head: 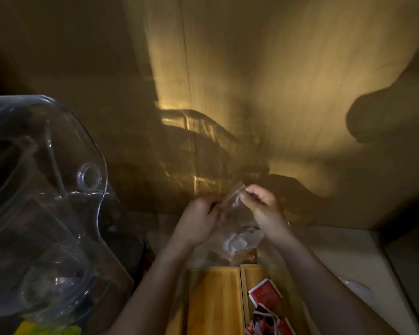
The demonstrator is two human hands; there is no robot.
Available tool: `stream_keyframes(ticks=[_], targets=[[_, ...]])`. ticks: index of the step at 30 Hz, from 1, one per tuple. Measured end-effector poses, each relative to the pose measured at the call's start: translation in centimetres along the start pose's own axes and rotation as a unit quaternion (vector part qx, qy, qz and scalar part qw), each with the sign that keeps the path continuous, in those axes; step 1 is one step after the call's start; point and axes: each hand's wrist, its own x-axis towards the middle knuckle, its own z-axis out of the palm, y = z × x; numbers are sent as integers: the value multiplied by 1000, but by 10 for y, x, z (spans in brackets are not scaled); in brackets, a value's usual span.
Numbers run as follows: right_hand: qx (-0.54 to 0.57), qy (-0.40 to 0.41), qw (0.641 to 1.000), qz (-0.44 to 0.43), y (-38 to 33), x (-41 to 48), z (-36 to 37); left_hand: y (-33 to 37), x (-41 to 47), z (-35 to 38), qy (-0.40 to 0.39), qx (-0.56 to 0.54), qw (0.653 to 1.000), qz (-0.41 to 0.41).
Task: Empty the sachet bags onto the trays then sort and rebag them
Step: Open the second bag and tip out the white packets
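Ahead of me I see a wall point(228, 68) lit in warm yellow, with shadows thrown across it. A big clear plastic cover point(41, 189) fills the left side, standing over the desk's left edge; what lies under it is too dim to tell. The desk point(344, 252) is pale and runs to the right edge. Near its near edge sit two wooden trays side by side: the left tray point(213, 301) shows bare wood, and the right tray point(252, 276) holds red sachets point(265, 294) with white borders.

Both arms reach forward over the trays. My left hand point(198, 220) and right hand point(264, 204) are raised above the far end of the trays, close together. Between them hangs a clear bag point(237, 238), its mouth pinched at the top by both: the left grip is closed on one side of the rim, the right grip is closed on the other. Pale sachets point(238, 243) sit bunched in the bag's bottom, just above the trays' far end.
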Motion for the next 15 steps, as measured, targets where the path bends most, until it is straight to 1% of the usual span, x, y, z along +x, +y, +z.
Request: stream_keyframes(ticks=[3,5,7,8,10,12,15], targets=[[-12,-20,1000,5,-4,-11,-13,12,-8,1,-121,-92,987,-47],[-28,-38,999,15,-6,-20,-17,13,-15,7,-189,-205,955,-99],[-30,-44,998,24,-6,-32,-17,12,-24,13,-227,-309,912,-146],[-31,-39,998,27,-6,-39,-16,12,-30,17,-230,-341,897,-163],[-30,-16,999,28,-5,-51,-14,11,-41,24,-214,-373,882,-191],[-25,10,999,25,-2,-61,-12,10,-52,31,-186,-386,879,-208],[-53,18,998,19,4,-75,-9,8,-71,39,-155,-396,878,-218]])
